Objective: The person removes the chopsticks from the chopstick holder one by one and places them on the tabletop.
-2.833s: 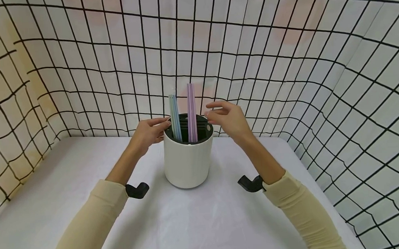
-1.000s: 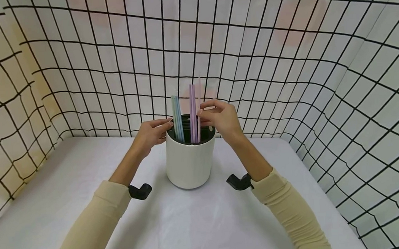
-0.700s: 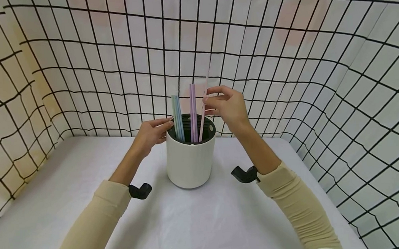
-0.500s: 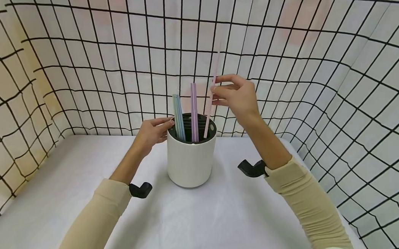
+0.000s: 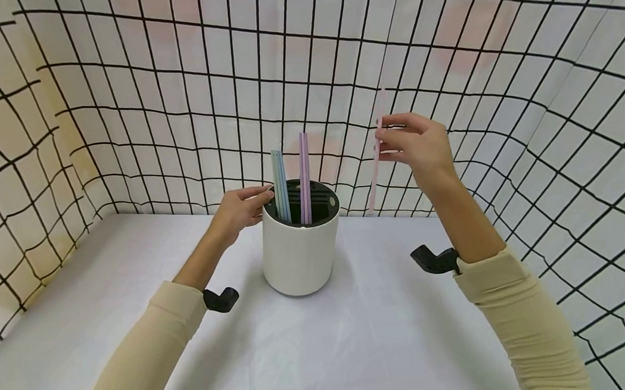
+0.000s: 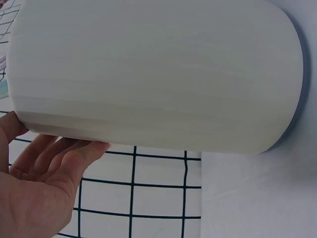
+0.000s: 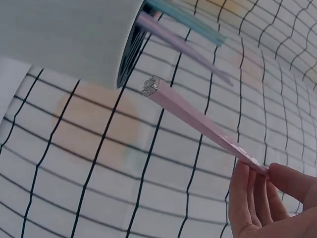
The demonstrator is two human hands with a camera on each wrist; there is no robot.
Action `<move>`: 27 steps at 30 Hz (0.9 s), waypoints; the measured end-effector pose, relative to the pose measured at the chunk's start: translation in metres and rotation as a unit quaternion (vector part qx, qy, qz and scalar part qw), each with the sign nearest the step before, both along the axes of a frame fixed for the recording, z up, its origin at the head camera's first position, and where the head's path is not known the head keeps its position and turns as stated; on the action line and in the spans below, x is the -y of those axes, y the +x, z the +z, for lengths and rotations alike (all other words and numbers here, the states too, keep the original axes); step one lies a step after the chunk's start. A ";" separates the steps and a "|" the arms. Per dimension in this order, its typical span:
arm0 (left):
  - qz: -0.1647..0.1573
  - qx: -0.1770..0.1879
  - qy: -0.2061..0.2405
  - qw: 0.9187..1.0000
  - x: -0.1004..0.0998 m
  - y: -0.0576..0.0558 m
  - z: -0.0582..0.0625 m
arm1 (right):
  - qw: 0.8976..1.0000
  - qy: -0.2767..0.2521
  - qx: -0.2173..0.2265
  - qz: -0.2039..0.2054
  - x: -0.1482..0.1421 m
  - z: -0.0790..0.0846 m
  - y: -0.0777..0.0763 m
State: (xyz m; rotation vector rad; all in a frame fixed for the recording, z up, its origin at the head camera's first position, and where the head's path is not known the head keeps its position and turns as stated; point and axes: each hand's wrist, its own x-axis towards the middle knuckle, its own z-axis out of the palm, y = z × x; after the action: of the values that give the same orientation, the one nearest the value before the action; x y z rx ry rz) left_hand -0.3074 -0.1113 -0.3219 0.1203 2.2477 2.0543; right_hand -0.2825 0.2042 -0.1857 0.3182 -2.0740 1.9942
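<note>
A white cylindrical utensil holder [image 5: 300, 258] with a black inner insert stands upright on the table. My left hand [image 5: 238, 211] grips its rim from the left, thumb at the top edge and fingers along the outer wall in the left wrist view. To the right of the holder, in mid-air, my right hand [image 5: 422, 143] pinches a pink chopstick [image 7: 198, 121] by its upper part. The chopstick's lower end looks square with a silver pattern and hangs apart from the holder. Purple chopsticks [image 5: 304, 177] and green and blue chopsticks [image 5: 279, 185] stand in the holder.
Black wire grid panels [image 5: 204, 100] enclose the back and both sides, with pale cloth behind them. A white cloth covers the table [image 5: 311, 350]. Black camera mounts [image 5: 435, 260] sit on both wrists.
My right hand took hold of the pink chopstick in the holder, drew it up and out, and carried it to the right. The left hand has stayed at the rim.
</note>
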 end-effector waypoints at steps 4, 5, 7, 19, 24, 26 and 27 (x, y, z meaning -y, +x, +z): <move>0.001 -0.002 -0.002 1.000 0.001 0.000 0.000 | 0.999 0.011 0.017 -0.027 -0.023 -0.007 -0.002; 0.001 -0.001 -0.002 1.000 0.001 0.000 0.000 | 0.999 0.017 0.022 -0.037 -0.029 -0.009 -0.003; 0.001 0.000 -0.001 1.000 0.001 0.000 -0.001 | 0.998 0.032 0.034 -0.053 -0.042 -0.013 -0.004; 0.005 0.001 0.007 1.000 0.000 -0.001 -0.003 | 0.973 0.161 0.127 -0.105 -0.121 -0.061 -0.010; 0.006 0.003 0.010 1.000 0.001 -0.002 -0.003 | 0.970 0.142 0.183 -0.076 -0.153 -0.090 -0.015; 0.006 0.003 0.009 1.000 0.001 -0.002 -0.003 | 0.968 0.136 0.201 -0.064 -0.165 -0.103 -0.017; 0.007 0.003 0.009 1.000 0.001 -0.002 -0.003 | 0.967 0.130 0.210 -0.062 -0.171 -0.109 -0.018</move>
State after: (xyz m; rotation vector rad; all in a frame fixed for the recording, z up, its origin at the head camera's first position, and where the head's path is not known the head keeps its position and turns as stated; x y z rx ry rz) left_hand -0.3094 -0.1121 -0.3247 0.1012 2.2323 2.0799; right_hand -0.3005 0.3754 -0.2943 -0.2076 -2.5456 1.8368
